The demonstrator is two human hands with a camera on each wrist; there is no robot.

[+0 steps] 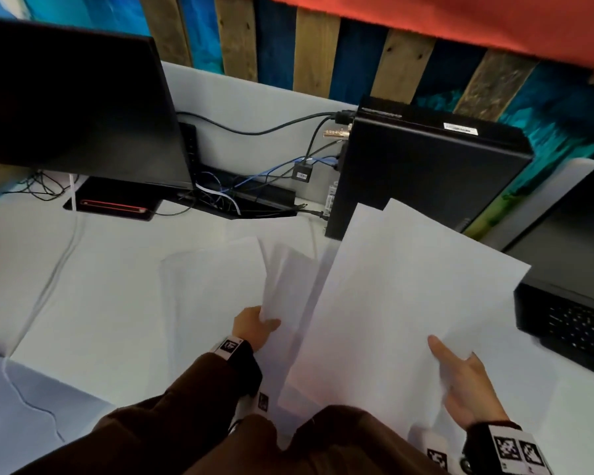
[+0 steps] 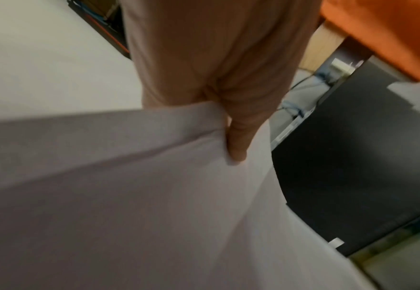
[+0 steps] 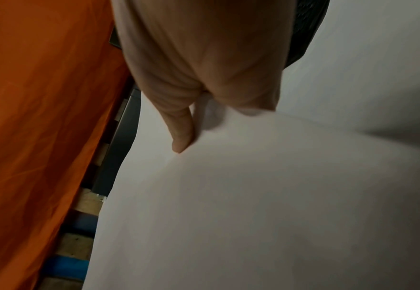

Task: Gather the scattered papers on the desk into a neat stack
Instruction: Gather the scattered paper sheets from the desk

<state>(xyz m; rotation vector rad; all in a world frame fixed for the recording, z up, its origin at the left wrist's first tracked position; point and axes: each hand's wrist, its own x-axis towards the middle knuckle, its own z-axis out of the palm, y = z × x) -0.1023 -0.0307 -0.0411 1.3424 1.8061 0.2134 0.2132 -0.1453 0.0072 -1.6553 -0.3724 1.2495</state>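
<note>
My left hand pinches the near corner of a white sheet lifted above the desk; in the left wrist view the thumb presses on that paper. My right hand holds a larger bundle of white sheets by its right edge, thumb on top and fingers hidden beneath; the right wrist view shows the thumb on the paper. More white sheets lie flat on the white desk to the left, one at the near left.
A dark monitor stands at the back left above a stand and tangled cables. A black computer case stands behind the held papers. A black keyboard lies at the right. A painted plank wall backs the desk.
</note>
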